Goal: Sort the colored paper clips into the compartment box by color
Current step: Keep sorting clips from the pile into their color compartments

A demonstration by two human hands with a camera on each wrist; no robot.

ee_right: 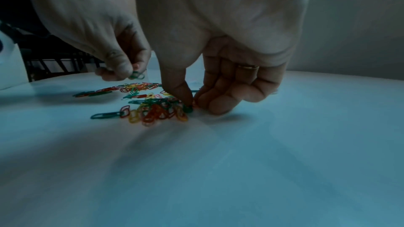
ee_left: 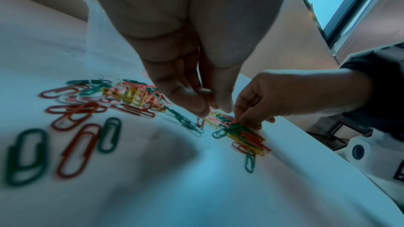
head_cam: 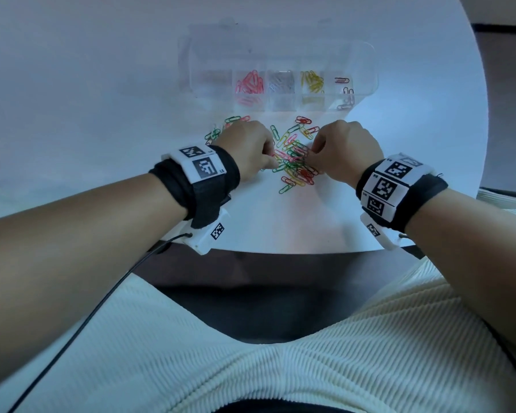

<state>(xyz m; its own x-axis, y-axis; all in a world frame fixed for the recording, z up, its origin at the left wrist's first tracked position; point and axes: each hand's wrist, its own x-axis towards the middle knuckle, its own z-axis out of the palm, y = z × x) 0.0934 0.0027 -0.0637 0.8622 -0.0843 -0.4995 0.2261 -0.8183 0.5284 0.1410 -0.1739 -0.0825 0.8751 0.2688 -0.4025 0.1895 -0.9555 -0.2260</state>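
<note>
Two hands work over a loose heap of colored paper clips (head_cam: pixel 294 158) on a white round table (head_cam: pixel 102 84). The left hand (head_cam: pixel 246 146) has its fingers curled, and the right wrist view shows its thumb and fingertips pinching one green paper clip (ee_right: pixel 136 75) just above the heap. The right hand (head_cam: pixel 344 150) also has its fingers curled downward; its thumb and forefinger press together at the heap's edge on another green clip (ee_right: pixel 188 109), and one ring (ee_right: pixel 248 67) sits on a finger. The heap mixes green, red, yellow and pink clips, too tangled to count; a smaller scatter (head_cam: pixel 221 129) lies beyond the left hand. Behind the heap stands one clear compartment box (head_cam: pixel 367 70), its lid open. Five compartments show along its near row: the leftmost looks blurred and its contents cannot be told, then pink clips (head_cam: pixel 250 82), silvery clips (head_cam: pixel 281 81), yellow clips (head_cam: pixel 312 81), and one with a few dark clips (head_cam: pixel 342 80). Each wrist carries one black band with white markers.
</note>
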